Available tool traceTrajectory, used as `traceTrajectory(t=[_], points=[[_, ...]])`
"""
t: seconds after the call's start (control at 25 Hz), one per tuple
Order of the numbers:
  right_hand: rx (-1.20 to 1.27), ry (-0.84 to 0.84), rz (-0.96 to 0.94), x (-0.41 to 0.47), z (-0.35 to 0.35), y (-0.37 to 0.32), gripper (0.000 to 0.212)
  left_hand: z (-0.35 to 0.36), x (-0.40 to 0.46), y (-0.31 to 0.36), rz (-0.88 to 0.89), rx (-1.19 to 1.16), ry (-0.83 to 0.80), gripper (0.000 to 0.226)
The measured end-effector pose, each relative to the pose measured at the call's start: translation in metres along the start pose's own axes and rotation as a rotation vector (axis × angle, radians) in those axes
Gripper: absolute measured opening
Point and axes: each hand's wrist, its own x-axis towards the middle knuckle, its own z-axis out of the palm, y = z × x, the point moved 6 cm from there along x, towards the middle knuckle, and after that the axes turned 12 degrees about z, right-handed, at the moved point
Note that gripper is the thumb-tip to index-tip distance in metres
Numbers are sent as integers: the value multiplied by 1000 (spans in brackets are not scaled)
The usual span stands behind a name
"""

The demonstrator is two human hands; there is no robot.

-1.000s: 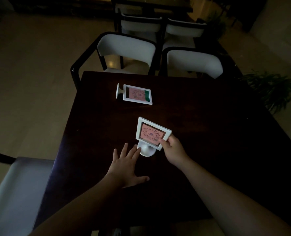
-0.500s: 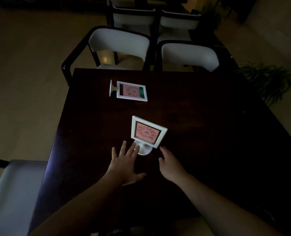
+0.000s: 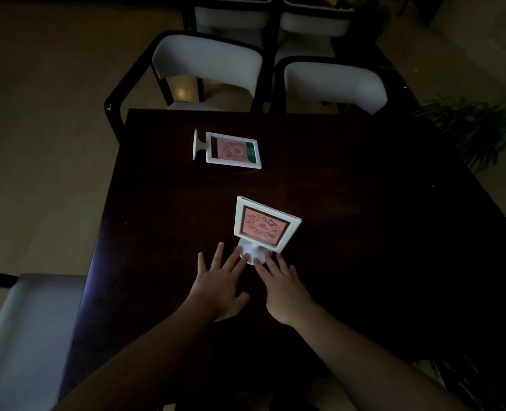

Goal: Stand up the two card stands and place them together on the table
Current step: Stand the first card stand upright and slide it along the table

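Observation:
A white-framed card stand (image 3: 265,228) with a pink card stands upright on the dark table (image 3: 364,218), near the middle. Its round base is touched by fingertips of both hands. My left hand (image 3: 220,284) lies flat, fingers spread, just left of the base. My right hand (image 3: 281,287) rests flat with fingers apart at the base's right side. A second white card stand (image 3: 231,149) lies on its side farther back on the table, its base pointing left.
Two white-backed chairs (image 3: 207,59) (image 3: 333,83) stand at the far table edge, with more chairs behind. A grey seat (image 3: 23,336) is at the near left. A potted plant (image 3: 477,129) is on the floor to the right.
My right hand let go of the near stand's frame and came down to its base. The stand now rests upright on the table. My left hand stayed by the base.

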Motion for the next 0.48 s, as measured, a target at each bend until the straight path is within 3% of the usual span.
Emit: traceTrajectory(t=[0.48], points=[[17, 6, 144, -7, 8, 11, 93, 5, 18, 5, 85, 50, -38, 95]])
